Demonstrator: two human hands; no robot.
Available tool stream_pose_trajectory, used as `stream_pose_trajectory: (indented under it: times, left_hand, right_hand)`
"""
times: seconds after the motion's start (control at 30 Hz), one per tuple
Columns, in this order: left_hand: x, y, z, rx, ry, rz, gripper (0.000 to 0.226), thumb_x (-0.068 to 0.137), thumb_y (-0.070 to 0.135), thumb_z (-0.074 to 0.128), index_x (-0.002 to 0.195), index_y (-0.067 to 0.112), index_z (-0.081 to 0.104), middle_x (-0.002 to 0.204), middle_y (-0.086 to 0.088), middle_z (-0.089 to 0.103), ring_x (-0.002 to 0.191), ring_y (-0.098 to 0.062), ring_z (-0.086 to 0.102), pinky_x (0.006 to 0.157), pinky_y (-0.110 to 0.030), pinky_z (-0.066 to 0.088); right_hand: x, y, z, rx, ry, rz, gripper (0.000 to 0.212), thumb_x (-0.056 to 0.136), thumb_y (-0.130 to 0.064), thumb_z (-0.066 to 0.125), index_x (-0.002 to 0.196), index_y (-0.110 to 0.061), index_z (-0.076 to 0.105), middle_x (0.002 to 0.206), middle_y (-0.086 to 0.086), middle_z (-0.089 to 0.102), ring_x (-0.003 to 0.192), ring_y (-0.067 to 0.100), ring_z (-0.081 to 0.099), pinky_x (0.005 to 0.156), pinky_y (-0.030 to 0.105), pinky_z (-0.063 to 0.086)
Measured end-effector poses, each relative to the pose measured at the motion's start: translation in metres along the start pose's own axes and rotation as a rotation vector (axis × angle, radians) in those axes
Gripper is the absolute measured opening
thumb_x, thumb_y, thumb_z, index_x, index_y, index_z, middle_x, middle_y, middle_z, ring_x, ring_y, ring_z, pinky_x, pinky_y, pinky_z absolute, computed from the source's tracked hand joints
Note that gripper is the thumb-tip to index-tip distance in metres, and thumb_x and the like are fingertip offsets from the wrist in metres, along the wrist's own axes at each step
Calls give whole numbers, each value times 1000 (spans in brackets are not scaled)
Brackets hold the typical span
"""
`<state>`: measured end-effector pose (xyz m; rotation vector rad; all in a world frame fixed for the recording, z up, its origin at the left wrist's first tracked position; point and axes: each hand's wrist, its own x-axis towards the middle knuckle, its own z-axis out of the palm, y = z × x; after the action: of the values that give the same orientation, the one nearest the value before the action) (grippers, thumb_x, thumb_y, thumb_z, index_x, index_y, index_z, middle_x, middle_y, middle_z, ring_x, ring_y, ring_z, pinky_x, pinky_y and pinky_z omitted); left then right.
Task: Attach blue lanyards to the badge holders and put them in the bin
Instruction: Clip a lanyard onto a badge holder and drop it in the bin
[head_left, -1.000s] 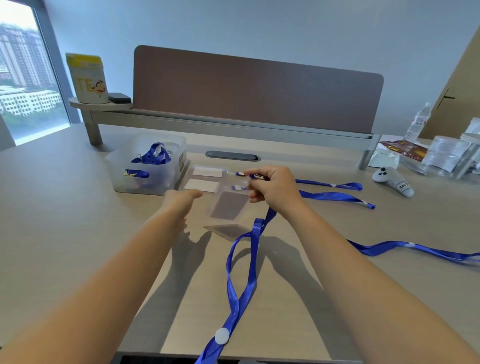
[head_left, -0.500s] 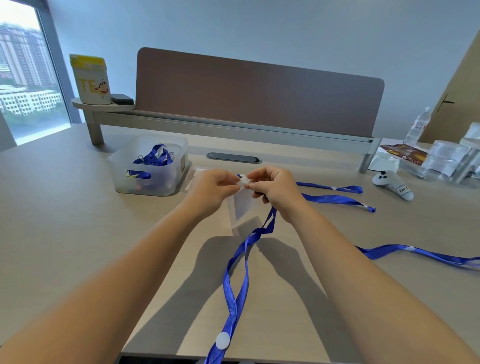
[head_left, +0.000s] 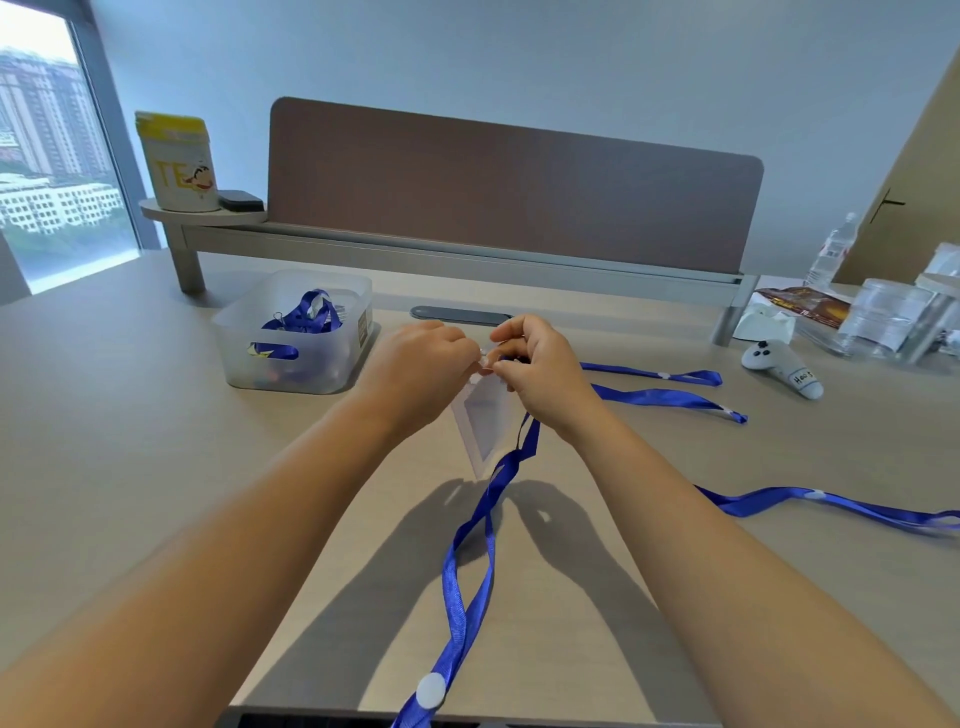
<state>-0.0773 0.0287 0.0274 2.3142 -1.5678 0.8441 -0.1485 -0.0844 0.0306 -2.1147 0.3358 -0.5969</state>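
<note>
Badge holder (head_left: 480, 423) hung tilted between your hands, raised above the desk (head_left: 130, 441), its top edge pinched in the closed fingertips of your left hand (head_left: 415, 369). Your right hand (head_left: 540, 369) was curled shut on the clip end of a blue lanyard (head_left: 467, 582), held right against the holder's top; whether the clip was hooked in, I cannot tell. That lanyard trailed down toward you and off the near desk edge. Three more lanyards (head_left: 670, 397) lay on the desk to your right. The clear bin (head_left: 296, 338) sat just left of your left hand, with blue lanyards inside.
</note>
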Motion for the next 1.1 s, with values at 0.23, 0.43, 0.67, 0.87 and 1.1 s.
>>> stream_pose_trajectory:
  times: [0.23, 0.43, 0.67, 0.87, 1.1]
  left_hand:
    - [2, -1, -2, 176, 25, 160, 31, 37, 8, 89, 57, 0, 68, 49, -13, 69, 40, -24, 63, 38, -32, 53]
    - [-1, -3, 10, 166, 46, 177, 33, 35, 14, 91, 55, 5, 66, 47, -7, 68, 39, -17, 61, 38, -23, 51]
    - [-2, -5, 14, 119, 77, 125, 31, 38, 10, 90, 58, 4, 67, 51, -9, 69, 42, -20, 63, 39, -25, 52]
    - [-1, -6, 4, 32, 130, 110, 33, 43, 4, 87, 67, -1, 65, 57, -17, 70, 43, -27, 65, 37, -31, 53]
    - [2, -5, -2, 31, 181, 134, 25, 48, 5, 85, 59, 0, 64, 50, -14, 68, 37, -23, 60, 37, -28, 52]
  right_hand:
    - [2, -2, 0, -12, -56, 37, 27, 91, -6, 51, 117, -2, 50, 115, 17, 63, 77, 8, 55, 62, 9, 42]
    - [1, -6, -1, 44, -140, 175, 26, 90, -9, 52, 111, 6, 56, 109, 27, 65, 59, 9, 54, 61, 18, 49]
    - [0, -10, -2, 81, -193, 274, 25, 92, -9, 49, 105, 8, 61, 79, 10, 63, 54, 11, 53, 44, 12, 49]
    - [0, -14, -3, 34, -151, 169, 22, 93, -14, 49, 74, -11, 60, 62, -2, 54, 54, 9, 41, 52, 17, 35]
    - [-2, -17, -3, 18, -97, 93, 27, 93, -12, 47, 67, -15, 55, 61, -3, 50, 56, 8, 42, 54, 17, 35]
